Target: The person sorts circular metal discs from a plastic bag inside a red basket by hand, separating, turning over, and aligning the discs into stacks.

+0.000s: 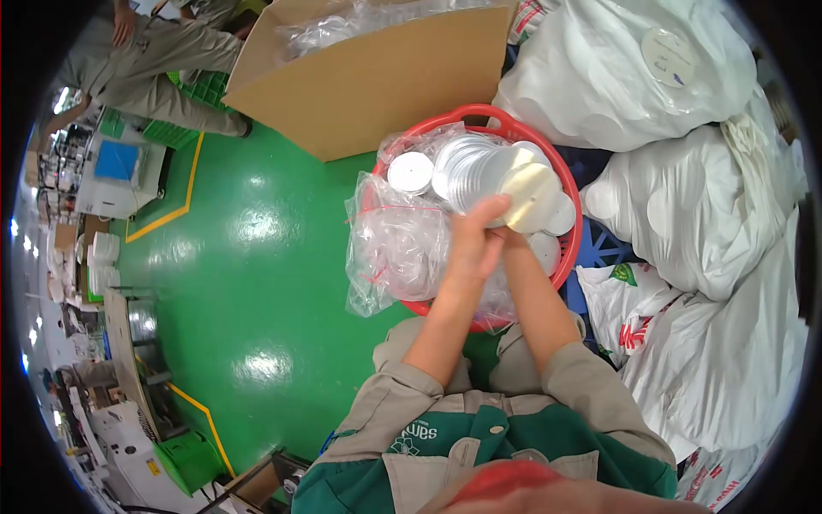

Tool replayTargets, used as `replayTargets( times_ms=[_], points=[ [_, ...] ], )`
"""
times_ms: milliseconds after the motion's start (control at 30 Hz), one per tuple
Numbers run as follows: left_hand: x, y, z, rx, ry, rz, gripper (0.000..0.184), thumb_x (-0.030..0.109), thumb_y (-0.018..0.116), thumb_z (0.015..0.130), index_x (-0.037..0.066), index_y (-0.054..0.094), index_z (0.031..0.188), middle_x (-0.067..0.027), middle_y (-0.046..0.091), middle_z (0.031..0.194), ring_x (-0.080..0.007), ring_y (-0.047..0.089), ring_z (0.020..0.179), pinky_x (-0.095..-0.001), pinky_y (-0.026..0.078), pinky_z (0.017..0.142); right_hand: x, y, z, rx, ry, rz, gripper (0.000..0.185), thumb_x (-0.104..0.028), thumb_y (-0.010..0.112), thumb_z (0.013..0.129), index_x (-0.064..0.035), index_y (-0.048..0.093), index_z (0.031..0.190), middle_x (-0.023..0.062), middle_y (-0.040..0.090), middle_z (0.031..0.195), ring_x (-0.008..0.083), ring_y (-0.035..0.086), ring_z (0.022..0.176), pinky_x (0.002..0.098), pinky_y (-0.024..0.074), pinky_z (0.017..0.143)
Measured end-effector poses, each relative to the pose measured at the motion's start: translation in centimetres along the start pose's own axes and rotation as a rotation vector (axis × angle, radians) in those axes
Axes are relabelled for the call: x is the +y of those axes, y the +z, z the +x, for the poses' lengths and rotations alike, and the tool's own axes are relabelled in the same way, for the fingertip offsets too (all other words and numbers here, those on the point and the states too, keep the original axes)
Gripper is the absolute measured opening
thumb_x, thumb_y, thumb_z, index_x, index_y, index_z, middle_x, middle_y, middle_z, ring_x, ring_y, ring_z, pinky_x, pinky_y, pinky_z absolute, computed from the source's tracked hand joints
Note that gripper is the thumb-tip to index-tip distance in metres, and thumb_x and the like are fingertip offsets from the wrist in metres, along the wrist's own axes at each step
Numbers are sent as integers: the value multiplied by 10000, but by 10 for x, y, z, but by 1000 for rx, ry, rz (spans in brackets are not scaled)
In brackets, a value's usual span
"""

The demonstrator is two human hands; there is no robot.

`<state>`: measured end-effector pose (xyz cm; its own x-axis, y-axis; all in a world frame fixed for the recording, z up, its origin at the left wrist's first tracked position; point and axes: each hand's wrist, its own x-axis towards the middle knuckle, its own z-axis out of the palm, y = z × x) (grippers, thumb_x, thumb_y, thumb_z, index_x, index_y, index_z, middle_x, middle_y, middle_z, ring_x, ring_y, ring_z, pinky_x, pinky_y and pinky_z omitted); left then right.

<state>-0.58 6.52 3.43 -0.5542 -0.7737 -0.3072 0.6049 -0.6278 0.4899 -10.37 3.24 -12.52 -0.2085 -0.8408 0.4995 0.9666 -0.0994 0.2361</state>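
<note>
A red basket [571, 206] stands before me, holding many round silvery discs [467, 167] and clear plastic bags [398, 248]. Over its right half, my left hand [479, 236] has its thumb and fingers closed on a stack of discs, whose top one [531, 195] looks yellowish. My right hand [514, 244] is beside and partly under the same stack, mostly hidden behind the discs and the other hand, so its fingers cannot be made out. A loose white disc [410, 173] lies at the basket's upper left.
Behind the basket is a large cardboard box [368, 90] with clear plastic inside. Stuffed white bags [676, 206] fill the right side, over a blue crate [599, 248]. Another person [163, 73] stands at the upper left. Machines and a green bin [190, 461] are at the left.
</note>
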Motion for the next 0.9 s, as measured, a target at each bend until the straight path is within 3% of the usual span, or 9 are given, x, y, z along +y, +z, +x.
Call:
replayTargets(
  times_ms=[100, 267, 367, 433, 467, 600, 667, 867, 900],
  points=[
    [-13, 8, -7, -60, -61, -36, 306, -5, 629, 768, -49, 582, 1067, -117, 626, 1000, -199, 612, 914, -322, 516, 770, 65, 104, 33, 539, -139, 202, 446, -307, 432, 936, -55, 445, 1304, 123, 418, 1366, 265, 374, 1282, 411, 249, 1124],
    [8, 28, -26, -77, 20, 15, 409, -19, 628, 772, -58, 502, 1159, -131, 621, 1015, -203, 611, 919, -323, 496, 832, 78, 75, 26, 471, -105, 478, 465, -275, 496, 895, -76, 449, 1313, 94, 409, 1382, 256, 324, 1311, 434, 250, 1117],
    [4, -3, -3, -34, -19, -69, 1255, -91, 626, 733, 340, -412, 1291, -171, 518, 1140, -249, 602, 931, -438, 536, 767, 71, 54, 18, 407, -93, 647, 490, -252, 544, 865, -92, 452, 1319, 71, 402, 1395, 249, 287, 1334, 451, 250, 1113],
    [8, -3, -3, 13, 0, -31, 172, 10, 647, 767, -31, 623, 932, -99, 636, 949, -186, 615, 894, -322, 506, 829, 66, 42, 15, 358, -83, 762, 512, -236, 576, 844, -102, 454, 1323, 57, 398, 1403, 244, 262, 1348, 463, 251, 1109],
    [8, -1, -3, -9, 50, -57, 1106, -70, 609, 750, 268, -216, 1404, -157, 546, 1100, -237, 583, 978, -422, 524, 820, 66, 35, 15, 331, -75, 825, 524, -228, 592, 834, -108, 455, 1325, 49, 395, 1407, 242, 250, 1356, 469, 251, 1108],
    [10, 0, -5, -57, -22, -82, 785, -42, 608, 762, 82, 158, 1392, -121, 563, 1079, -228, 587, 974, -388, 494, 889, 72, 38, 27, 420, -44, 772, 515, -288, 568, 847, -118, 463, 1321, 40, 420, 1391, 242, 279, 1343, 476, 237, 1112],
    [9, 0, -4, 70, 14, -68, 309, -33, 627, 754, -24, 560, 1055, -100, 612, 973, -202, 606, 892, -354, 514, 819, 65, 52, 35, 710, -47, 350, 506, -439, 456, 913, -119, 475, 1305, 51, 478, 1343, 251, 386, 1288, 468, 208, 1126],
    [24, -19, 10, 50, 33, -6, 257, 10, 641, 760, -39, 586, 1006, -111, 625, 979, -212, 611, 916, -346, 508, 840, -35, -48, -28, 258, 70, -574, 487, -427, 442, 928, -95, 484, 1282, 62, 494, 1313, 223, 453, 1223, 410, 348, 1063],
    [28, -20, 11, 34, 47, 3, 276, 9, 638, 759, -34, 582, 1025, -117, 626, 997, -214, 611, 939, -355, 502, 871, -11, 12, -6, 852, -44, -1134, 472, -421, 420, 944, -72, 500, 1253, 90, 535, 1245, 195, 526, 1122, 335, 450, 952]
  ],
)
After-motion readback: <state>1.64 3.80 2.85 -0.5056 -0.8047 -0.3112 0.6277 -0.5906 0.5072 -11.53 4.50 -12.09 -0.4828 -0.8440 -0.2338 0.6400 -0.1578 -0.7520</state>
